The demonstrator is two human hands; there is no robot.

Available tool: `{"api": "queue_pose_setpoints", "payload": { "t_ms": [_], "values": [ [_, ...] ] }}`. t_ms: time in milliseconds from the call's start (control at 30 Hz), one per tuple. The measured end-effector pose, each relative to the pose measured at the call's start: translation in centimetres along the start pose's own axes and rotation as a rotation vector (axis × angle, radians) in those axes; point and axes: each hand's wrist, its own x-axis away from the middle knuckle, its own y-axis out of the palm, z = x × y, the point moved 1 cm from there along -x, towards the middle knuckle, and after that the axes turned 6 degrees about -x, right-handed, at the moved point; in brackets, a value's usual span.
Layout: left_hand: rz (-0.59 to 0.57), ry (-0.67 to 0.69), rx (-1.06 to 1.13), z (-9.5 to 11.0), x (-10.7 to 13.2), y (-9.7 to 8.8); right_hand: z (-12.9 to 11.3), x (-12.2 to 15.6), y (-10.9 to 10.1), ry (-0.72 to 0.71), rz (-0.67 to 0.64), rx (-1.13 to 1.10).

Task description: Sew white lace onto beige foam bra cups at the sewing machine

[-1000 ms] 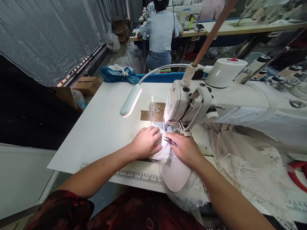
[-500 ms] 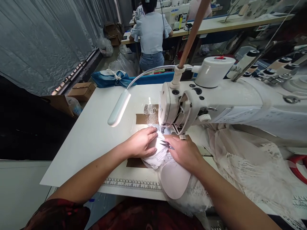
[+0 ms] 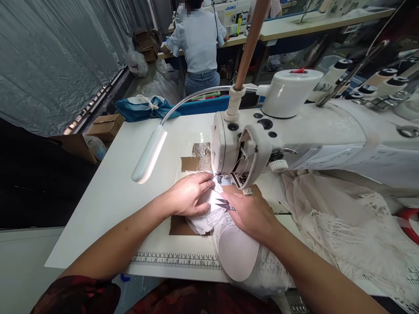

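Note:
My left hand [image 3: 188, 195] lies flat, fingers stretched out, pressing white lace fabric [image 3: 209, 218] onto the table just in front of the sewing machine's needle. My right hand [image 3: 250, 212] rests on the same fabric to the right, fingers closed round small thread snips [image 3: 223, 204] whose blades point left. A pale moulded cup [image 3: 237, 255] of the garment hangs over the table's front edge below my hands. The white sewing machine head [image 3: 235, 150] stands directly behind both hands.
A gooseneck lamp [image 3: 149, 152] hangs over the white table [image 3: 111, 200] at left. More lace [image 3: 340, 226] is piled at right under the machine arm. A printed ruler [image 3: 173, 261] runs along the front edge. A person [image 3: 198, 43] sits at a far table.
The view has shifted so the machine and hands sit lower left in frame. Both hands stay on the lace by the needle; the fabric has slid slightly toward the machine.

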Motion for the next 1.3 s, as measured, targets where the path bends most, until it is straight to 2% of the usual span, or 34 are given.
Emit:
{"api": "queue_pose_setpoints", "payload": {
  "t_ms": [267,500,667,833,933,1100,1300],
  "values": [
    [-0.010,0.062,-0.033,-0.8,-0.8,-0.1,-0.3,-0.1,-0.2,0.017,-0.025,0.014],
    [-0.070,0.076,-0.108,-0.7,-0.8,-1.1,0.0,0.1,0.1,-0.047,0.014,0.014],
    [0.049,0.116,-0.129,0.5,-0.2,-0.8,0.0,0.3,-0.6,-0.089,0.098,-0.003],
    [0.161,0.116,-0.063,1.3,-0.2,0.5,-0.1,0.0,-1.6,0.057,0.085,0.015],
    [0.197,0.121,-0.060,1.4,-0.2,1.2,-0.2,-0.1,-1.4,0.052,0.094,0.045],
    [0.248,0.134,-0.041,1.3,-0.2,1.7,-0.2,-0.2,-0.5,-0.047,0.114,0.120],
    [0.237,0.125,-0.064,1.0,-0.1,1.9,-0.4,-0.4,0.0,-0.073,0.134,0.222]
  ]
}}
